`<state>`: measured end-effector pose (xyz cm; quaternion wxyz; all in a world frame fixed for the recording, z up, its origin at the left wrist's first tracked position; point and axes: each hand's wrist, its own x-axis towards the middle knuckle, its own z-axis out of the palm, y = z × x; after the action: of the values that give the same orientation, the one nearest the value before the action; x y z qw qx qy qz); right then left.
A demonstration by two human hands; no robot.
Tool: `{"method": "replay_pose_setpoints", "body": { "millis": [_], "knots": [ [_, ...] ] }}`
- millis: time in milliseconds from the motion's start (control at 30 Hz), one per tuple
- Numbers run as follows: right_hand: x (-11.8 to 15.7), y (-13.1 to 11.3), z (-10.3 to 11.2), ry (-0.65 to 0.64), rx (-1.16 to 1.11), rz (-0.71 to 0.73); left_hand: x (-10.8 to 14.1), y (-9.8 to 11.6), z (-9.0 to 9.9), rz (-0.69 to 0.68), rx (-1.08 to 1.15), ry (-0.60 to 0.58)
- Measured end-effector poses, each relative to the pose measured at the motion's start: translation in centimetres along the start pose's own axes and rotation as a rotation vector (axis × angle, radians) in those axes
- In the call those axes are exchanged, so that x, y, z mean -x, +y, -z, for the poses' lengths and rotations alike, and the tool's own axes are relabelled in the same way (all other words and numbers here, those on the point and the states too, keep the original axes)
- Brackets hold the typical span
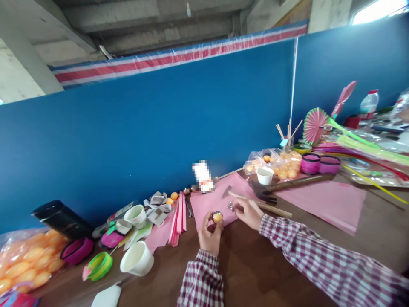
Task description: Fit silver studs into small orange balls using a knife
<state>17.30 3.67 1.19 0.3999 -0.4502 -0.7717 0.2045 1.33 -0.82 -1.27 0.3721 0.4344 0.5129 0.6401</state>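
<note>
My left hand (pixel 210 237) holds a small orange ball (pixel 218 218) between thumb and fingers, over the brown table at the near edge of a pink sheet. The upper part of the ball is covered in something shiny and silver. Just to its right, my right hand (pixel 250 214) has its fingertips pinched together beside a little cluster of silvery bits (pixel 230 206) on the pink sheet (pixel 207 204). Whatever lies between those fingertips is too small to make out. A light-handled hammer (pixel 271 208) lies behind and beside the right hand.
A dark-headed hammer (pixel 297 183) and a white cup (pixel 265 175) stand farther right, near bagged orange balls (pixel 287 166). On the left are a white bowl (pixel 137 258), pink paper strips (pixel 179 219), a black cylinder (pixel 64 221) and more bagged balls (pixel 30 258). A blue partition (pixel 153 128) rises behind.
</note>
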Motion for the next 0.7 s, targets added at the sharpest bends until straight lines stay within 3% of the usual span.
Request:
{"method": "replay_pose_setpoints", "body": {
  "millis": [200, 500, 700],
  "knots": [
    [0.2, 0.2, -0.6, -0.002, -0.225, -0.029, -0.1, 0.1, 0.3, 0.0, 0.011, -0.053],
    [1.4, 0.1, -1.0, -0.053, -0.307, 0.016, 0.2, 0.4, -0.2, 0.084, 0.029, -0.115],
    [1.3, 0.2, -1.1, -0.055, -0.416, -0.06, 0.3, 0.5, -0.3, 0.085, -0.01, -0.159]
  ]
}}
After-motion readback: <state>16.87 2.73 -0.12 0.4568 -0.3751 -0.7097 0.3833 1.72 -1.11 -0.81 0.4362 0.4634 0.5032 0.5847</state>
